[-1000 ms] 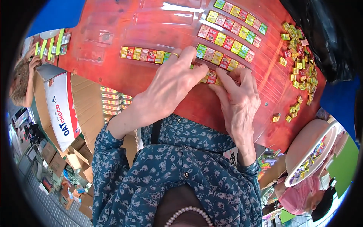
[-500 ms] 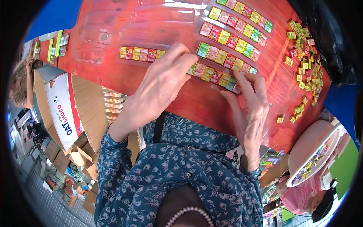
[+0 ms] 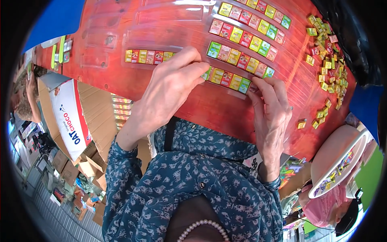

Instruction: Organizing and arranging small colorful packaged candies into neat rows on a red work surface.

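Plainly, bold lettering marks the carton [image 3: 70,117] at left, while print on the near row [image 3: 227,79] of small, glossy boxes is too fine to read. Both wrists arch over the red table [image 3: 197,111] — left hand [image 3: 171,86] and right hand [image 3: 271,103] with fingers nearly closed, pinching the row's opposite ends, just nearer than the clear plastic tray [image 3: 169,12].

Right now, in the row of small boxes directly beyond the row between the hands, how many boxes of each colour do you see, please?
Green boxes: 2
Pink boxes: 2
Yellow boxes: 2
Red box: 1
Total: 7
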Demonstrator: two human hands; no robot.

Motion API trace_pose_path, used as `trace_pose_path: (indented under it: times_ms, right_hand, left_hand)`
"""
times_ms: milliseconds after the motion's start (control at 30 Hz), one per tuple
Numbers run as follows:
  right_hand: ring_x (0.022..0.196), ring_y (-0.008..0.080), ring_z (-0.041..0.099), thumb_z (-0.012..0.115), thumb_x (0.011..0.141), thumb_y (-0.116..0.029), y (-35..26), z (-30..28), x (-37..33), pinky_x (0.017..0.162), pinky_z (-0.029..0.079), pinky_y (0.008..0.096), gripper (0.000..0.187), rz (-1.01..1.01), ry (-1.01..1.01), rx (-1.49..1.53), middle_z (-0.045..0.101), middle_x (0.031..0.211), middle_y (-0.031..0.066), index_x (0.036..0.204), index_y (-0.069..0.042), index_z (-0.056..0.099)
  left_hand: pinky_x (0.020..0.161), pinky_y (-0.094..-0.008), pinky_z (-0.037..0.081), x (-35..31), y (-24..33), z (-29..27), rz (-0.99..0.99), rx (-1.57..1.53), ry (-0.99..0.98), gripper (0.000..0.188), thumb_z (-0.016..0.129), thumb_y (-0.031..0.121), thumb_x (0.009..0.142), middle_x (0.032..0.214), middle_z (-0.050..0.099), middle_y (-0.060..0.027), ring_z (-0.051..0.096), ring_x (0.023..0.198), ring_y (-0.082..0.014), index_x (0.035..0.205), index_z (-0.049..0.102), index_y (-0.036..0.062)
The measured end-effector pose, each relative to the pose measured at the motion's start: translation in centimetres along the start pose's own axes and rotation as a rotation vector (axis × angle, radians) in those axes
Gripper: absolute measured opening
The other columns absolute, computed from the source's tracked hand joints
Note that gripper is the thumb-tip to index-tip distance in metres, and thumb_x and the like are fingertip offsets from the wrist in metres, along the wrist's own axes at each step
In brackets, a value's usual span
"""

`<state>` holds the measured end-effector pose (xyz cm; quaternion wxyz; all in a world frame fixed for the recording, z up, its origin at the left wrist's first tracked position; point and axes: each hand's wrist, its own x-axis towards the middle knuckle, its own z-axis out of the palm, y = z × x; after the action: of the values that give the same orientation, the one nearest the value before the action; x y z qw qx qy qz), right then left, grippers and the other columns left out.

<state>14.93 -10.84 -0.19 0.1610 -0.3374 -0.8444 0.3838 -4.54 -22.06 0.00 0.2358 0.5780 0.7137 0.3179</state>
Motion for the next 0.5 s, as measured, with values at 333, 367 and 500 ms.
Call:
trace_pose_path:
  times_ms: [333,367,500]
  right_hand:
    - [0.085,0.0359,0.064,0.065,0.084,0.010,0.58,0.17,-0.21,0.067,0.053,0.0414,0.026,-0.033,0.003,-0.005,0.057,0.100,0.0168,0.109,0.005,0.062]
    - [0.084,0.0359,0.063,0.065,0.084,0.010,0.60,0.21,-0.22,0.067,0.053,0.0414,0.026,-0.041,0.005,-0.007,0.057,0.099,0.0168,0.109,0.004,0.062]
    - [0.083,0.0359,0.063,0.065,0.084,0.009,0.85,0.25,-0.35,0.067,0.052,0.0411,0.025,-0.047,0.012,-0.008,0.056,0.098,0.0169,0.108,0.004,0.061]
  left_hand:
    - [0.071,-0.0419,0.048,0.86,0.36,-0.10,0.002,0.091,-0.073,0.024,0.070,-0.004,0.079,0.096,0.053,-0.0149,0.060,0.085,-0.0344,0.099,0.056,-0.0045]
    - [0.069,-0.0453,0.045,0.79,0.26,0.00,0.045,0.070,-0.053,0.024,0.068,-0.007,0.078,0.092,0.048,-0.0168,0.056,0.084,-0.0383,0.096,0.052,-0.0039]
    - [0.071,-0.0440,0.047,0.53,0.84,-0.71,-0.035,0.003,-0.039,0.026,0.068,-0.007,0.077,0.096,0.051,-0.0170,0.058,0.087,-0.0385,0.099,0.054,-0.0044]
